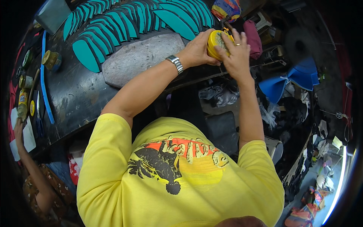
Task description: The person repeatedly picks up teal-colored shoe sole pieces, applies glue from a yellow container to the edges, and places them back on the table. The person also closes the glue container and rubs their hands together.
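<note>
A round yellow tub (212,54) with a stained, greyish top is held over the table's right edge. My left hand (196,49), a metal watch on its wrist, wraps around its left side. Across the top lies my right hand (238,56), thumb and index finger pressing on it and the other fingers stretched out. Just left of the tub rests a grey stone slab (143,56). Overlapping rows of teal, dark-edged curved pieces (117,26) cover the table behind the slab.
On the dark table (75,98) at left are a glue-smeared jar (51,60), a blue strip (46,83) and scissors (39,113). Another person's hand (19,130) reaches in there. A maroon bundle (252,39) and blue sheet (291,79) are at right.
</note>
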Motion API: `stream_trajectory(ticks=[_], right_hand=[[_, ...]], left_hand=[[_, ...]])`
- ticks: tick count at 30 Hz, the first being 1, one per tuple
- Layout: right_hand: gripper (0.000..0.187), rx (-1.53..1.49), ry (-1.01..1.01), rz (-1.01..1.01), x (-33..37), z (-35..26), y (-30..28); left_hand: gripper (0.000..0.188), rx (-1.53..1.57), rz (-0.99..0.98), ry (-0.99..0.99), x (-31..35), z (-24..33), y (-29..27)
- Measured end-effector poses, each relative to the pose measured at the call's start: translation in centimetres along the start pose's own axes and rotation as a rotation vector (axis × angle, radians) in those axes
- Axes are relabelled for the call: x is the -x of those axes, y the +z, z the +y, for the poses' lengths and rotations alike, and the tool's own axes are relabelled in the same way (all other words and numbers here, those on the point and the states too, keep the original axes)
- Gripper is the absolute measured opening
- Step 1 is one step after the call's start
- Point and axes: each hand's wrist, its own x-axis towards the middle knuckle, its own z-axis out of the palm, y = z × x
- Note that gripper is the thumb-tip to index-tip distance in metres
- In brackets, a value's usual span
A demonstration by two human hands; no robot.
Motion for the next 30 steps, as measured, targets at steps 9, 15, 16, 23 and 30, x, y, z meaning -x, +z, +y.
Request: stream_trajectory(ticks=[9, 15, 16, 23, 30], right_hand=[[0.042, -0.49, 0.055, 0.019, 1.3, 1.2, -0.6], [0.03, -1.336, 0.68, 0.064, -1.7, 3.7, 1.2], [0.033, -1.444, 0.733, 0.063, -2.2, 3.9, 2.2], [0.036, -1.489, 0.973, -0.007, -2.6, 4.8, 5.9], [0.038, -1.371, 0.831, -0.012, -2.6, 4.3, 5.1]], left_hand=[[0.095, 0.089, 0.022, -0.006, -0.3, 0.0, -0.2], [0.06, 0.536, 0.185, -0.358, -1.8, 0.7, 2.2], [0.051, 0.425, 0.245, -0.329, -2.0, 0.7, 2.7], [0.05, 0.303, 0.41, -0.316, -1.7, 0.8, 4.0], [0.048, 0.296, 0.428, -0.228, -1.9, 0.1, 4.0]])
